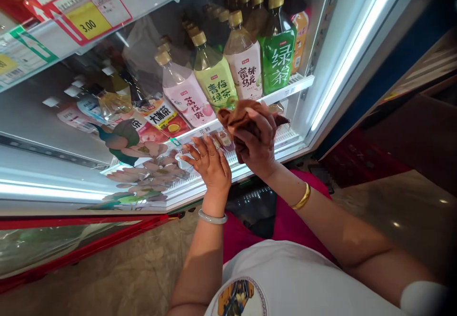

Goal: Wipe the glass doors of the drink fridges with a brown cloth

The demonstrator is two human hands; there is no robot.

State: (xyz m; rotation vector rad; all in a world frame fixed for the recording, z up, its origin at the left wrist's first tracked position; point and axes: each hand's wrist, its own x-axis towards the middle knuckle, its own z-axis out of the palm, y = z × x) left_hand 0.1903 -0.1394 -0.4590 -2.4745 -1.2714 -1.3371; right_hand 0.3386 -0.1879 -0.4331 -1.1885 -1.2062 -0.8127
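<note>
My right hand (259, 144) grips a bunched brown cloth (243, 118) in front of the fridge shelf's front edge. My left hand (210, 163) is held up beside it with the fingers spread and nothing in them, just below the shelf label strip (205, 129). Behind the hands stands a row of gold-capped drink bottles: a pink-labelled one (187, 98), a yellow-green one (216, 83), a pale pink one (245, 71) and a green tea bottle (279, 54). The cloth hides part of the shelf edge.
An upper shelf carries a price tag (89, 21) reading 3.00. More bottles (160, 116) stand to the left, partly behind flower decorations (139, 149) on the glass. A lit strip (357, 49) runs up the right side. A red-edged door (107, 249) stands at lower left.
</note>
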